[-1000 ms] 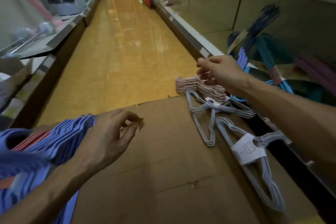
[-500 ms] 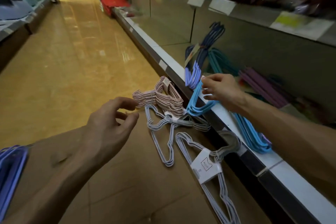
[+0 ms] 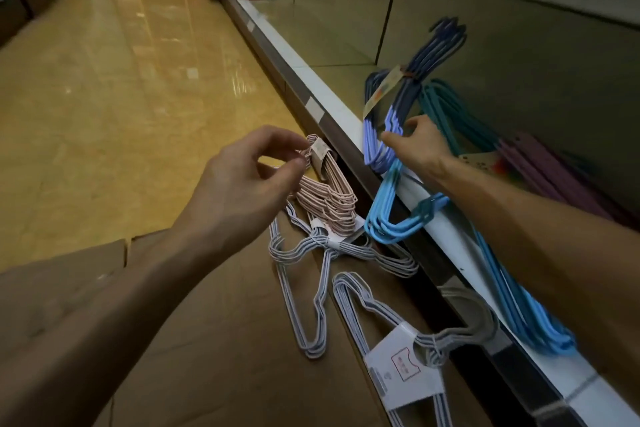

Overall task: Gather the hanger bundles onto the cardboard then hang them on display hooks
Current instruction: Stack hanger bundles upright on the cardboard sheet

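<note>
right hand point(image 3: 415, 146) grips lilac bundle point(image 3: 373, 151); left hand point(image 3: 249, 180) curled at pink bundle point(image 3: 332, 198), grip unclear

Pink hanger bundle point(image 3: 329, 198), a white bundle point(image 3: 323, 242) and a labelled white bundle point(image 3: 401, 367) lie on brown cardboard point(image 3: 225, 340); a light-blue bundle point(image 3: 384, 218) straddles the shelf edge point(image 3: 332, 104).

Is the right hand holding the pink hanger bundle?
No, the right hand grips the lavender hanger bundle on the shelf, while the pink hanger bundle lies at the cardboard's edge near the left hand.
</note>
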